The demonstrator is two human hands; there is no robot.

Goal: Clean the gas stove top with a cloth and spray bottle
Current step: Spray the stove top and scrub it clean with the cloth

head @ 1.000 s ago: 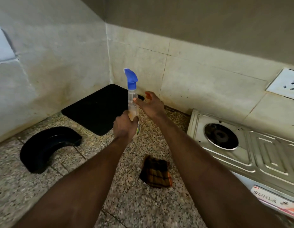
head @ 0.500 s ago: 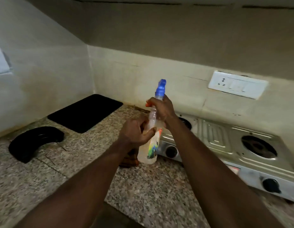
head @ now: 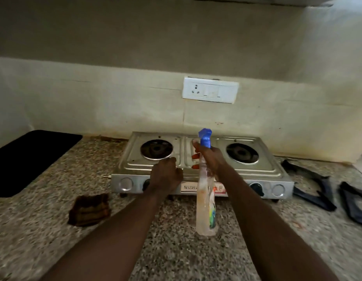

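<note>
A steel two-burner gas stove (head: 198, 171) stands on the granite counter against the wall, with its pan supports off. My right hand (head: 211, 157) grips the neck of a clear spray bottle (head: 205, 201) with a blue trigger head, held over the stove's middle front. The bottle's body hangs down in front of the stove's label. My left hand (head: 166, 175) hovers over the stove's front left edge with its fingers curled, holding nothing. A dark brown checked cloth (head: 89, 209) lies folded on the counter left of the stove.
A black mat (head: 32, 157) lies at the far left of the counter. Two black pan supports (head: 316, 189) lie on the counter right of the stove. A white socket plate (head: 210, 92) sits on the wall above the stove.
My view has swung right, bringing the stove to the centre. My left hand has let go of the bottle, which my right hand alone holds now.
</note>
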